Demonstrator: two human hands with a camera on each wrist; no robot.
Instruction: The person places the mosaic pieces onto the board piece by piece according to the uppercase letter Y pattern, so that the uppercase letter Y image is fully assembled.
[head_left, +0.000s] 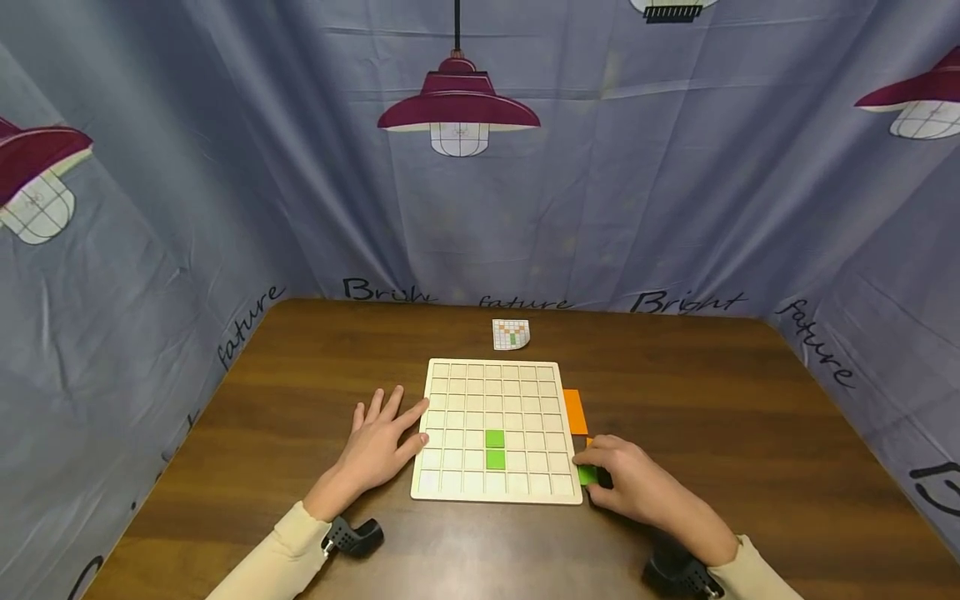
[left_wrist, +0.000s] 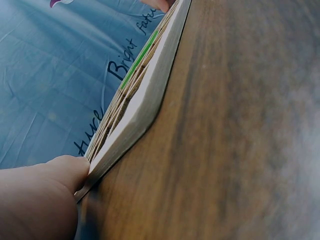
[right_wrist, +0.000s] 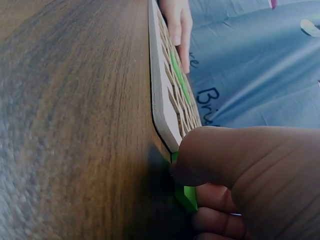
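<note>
A pale wooden grid board (head_left: 455, 486) lies on the table, with two green squares (head_left: 495, 438) in one column near its lower middle. My left hand (head_left: 378, 446) rests on the table with spread fingers, its thumb and index finger touching the board's left edge. By the lower right edge, my right hand (head_left: 633, 479) pinches a green tile (head_left: 587, 476) between thumb and fingers. In the right wrist view the thumb covers part of that green tile (right_wrist: 187, 197). Whether other tiles lie under it is hidden.
Orange pieces (head_left: 574, 412) lie along the board's right side, partly behind my right hand. Beyond the board is a small paper card (head_left: 511, 334) with a coloured grid pattern. A blue-grey curtain (head_left: 637, 208) printed with lamps surrounds the brown wooden table (head_left: 712, 392).
</note>
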